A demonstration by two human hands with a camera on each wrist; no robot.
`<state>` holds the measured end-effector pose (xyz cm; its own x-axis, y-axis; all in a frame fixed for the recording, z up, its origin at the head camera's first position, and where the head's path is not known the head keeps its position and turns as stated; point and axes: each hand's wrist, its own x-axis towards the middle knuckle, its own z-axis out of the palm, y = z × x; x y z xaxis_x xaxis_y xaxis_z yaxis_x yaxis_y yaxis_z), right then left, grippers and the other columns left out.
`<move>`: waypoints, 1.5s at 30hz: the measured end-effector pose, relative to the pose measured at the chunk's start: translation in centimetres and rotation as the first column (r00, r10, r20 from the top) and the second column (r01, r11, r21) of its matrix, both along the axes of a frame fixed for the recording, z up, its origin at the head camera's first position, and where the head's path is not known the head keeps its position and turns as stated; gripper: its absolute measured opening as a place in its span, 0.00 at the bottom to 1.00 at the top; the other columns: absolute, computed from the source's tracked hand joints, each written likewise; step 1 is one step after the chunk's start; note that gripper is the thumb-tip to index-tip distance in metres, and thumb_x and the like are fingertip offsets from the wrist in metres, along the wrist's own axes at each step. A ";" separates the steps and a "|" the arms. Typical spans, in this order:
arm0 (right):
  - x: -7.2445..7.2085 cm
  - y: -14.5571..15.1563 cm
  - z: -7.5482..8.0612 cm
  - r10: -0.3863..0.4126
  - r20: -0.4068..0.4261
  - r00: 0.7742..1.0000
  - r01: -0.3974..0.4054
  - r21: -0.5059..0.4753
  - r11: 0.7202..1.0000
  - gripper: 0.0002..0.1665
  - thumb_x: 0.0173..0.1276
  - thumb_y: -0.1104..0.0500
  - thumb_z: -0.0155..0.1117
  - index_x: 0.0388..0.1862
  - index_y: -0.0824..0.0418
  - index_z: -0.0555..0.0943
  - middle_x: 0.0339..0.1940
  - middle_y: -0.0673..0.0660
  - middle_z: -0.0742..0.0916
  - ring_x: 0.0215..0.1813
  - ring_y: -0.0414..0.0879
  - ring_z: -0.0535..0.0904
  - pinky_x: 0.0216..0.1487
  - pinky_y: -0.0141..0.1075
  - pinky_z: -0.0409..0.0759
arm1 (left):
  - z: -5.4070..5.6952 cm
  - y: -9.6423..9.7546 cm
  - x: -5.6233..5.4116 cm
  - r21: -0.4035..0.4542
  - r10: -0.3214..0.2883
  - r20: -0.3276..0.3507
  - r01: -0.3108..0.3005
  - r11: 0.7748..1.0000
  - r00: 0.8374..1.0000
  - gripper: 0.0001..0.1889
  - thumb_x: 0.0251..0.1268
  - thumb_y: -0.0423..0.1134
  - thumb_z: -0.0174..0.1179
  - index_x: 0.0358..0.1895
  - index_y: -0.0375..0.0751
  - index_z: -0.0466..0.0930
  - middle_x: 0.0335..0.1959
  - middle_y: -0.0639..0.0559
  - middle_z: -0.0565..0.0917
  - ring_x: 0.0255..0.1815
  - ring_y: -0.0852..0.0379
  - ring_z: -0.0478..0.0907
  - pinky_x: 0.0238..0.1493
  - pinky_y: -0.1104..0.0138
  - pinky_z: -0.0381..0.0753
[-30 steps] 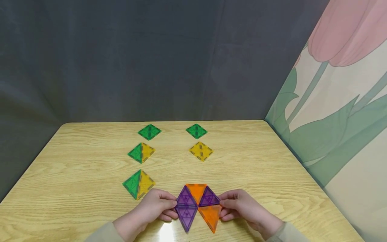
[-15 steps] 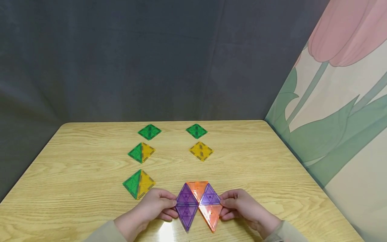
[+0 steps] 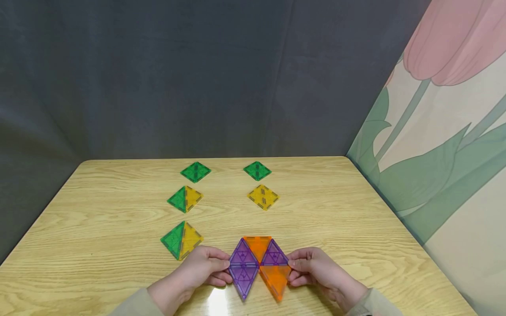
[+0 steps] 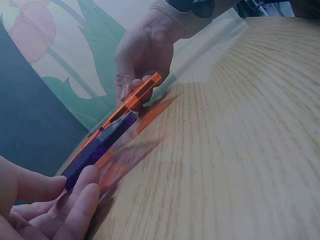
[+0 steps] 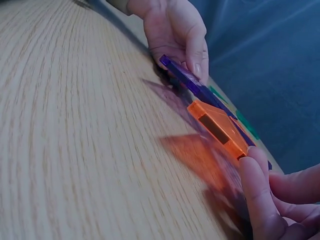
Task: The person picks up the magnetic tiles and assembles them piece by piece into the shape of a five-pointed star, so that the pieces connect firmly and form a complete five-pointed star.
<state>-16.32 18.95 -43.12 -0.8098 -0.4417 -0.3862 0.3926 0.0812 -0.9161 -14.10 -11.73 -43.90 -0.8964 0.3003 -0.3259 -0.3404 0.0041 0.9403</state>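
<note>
Several translucent triangular magnetic tiles, purple and orange, are joined edge to edge in a fan with a gap at the near side. My left hand (image 3: 208, 267) pinches the outer corner of the purple tiles (image 3: 243, 276) between thumb and fingers. On the other side my right hand (image 3: 310, 267) pinches the corner where a purple tile (image 3: 274, 254) meets an orange tile (image 3: 275, 281). Another orange tile (image 3: 258, 246) forms the far middle of the fan. In the left wrist view the orange tile (image 4: 132, 100) is raised off the wood, its tinted shadow below.
Left of the fan lies a green and yellow tile pair (image 3: 182, 240), close to the left hand. Farther back are another green and yellow pair (image 3: 185, 199), a yellow pair (image 3: 263, 197) and two green pairs (image 3: 195, 172). A dark curtain (image 3: 197, 79) hangs behind the wooden table (image 3: 336, 210).
The fan of tiles has tilted slightly: glare on the orange tiles came and went, and its far edge sits a little higher in view. Both hands keep their grip.
</note>
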 end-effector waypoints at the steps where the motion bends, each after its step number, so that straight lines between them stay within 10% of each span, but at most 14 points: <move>1: 0.0 0.0 -0.1 -0.001 -0.001 1.000 0.001 -0.006 1.000 0.14 0.73 0.69 0.56 0.51 0.78 0.76 0.27 0.57 0.85 0.29 0.43 0.84 0.35 0.35 0.86 | 0.0 0.0 0.0 0.003 0.001 -0.001 -0.001 1.000 1.000 0.13 0.67 0.28 0.58 0.50 0.19 0.76 0.30 0.41 0.86 0.28 0.52 0.86 0.32 0.63 0.87; 34: 0.4 -0.8 -0.2 -0.027 0.014 1.000 0.028 -0.057 0.998 0.15 0.71 0.70 0.56 0.52 0.80 0.74 0.32 0.62 0.87 0.32 0.47 0.87 0.39 0.36 0.86 | -0.4 0.6 0.0 0.041 -0.005 -0.034 0.007 0.999 0.999 0.10 0.66 0.26 0.57 0.46 0.20 0.75 0.30 0.35 0.86 0.29 0.49 0.87 0.31 0.62 0.87; 45: 0.0 -0.4 -0.1 -0.057 -0.052 0.997 0.057 0.003 0.998 0.14 0.72 0.70 0.54 0.50 0.80 0.76 0.31 0.62 0.87 0.31 0.46 0.86 0.37 0.37 0.86 | 0.0 1.5 -0.3 -0.100 0.016 -0.046 -0.021 0.995 0.999 0.08 0.66 0.29 0.60 0.42 0.25 0.78 0.28 0.43 0.86 0.24 0.50 0.85 0.24 0.62 0.86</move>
<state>-16.28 18.54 -43.20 -0.8525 -0.3927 -0.3450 0.3486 0.0646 -0.9350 -14.44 -10.19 -43.86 -0.9161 0.2512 -0.3125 -0.2985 0.0931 0.9499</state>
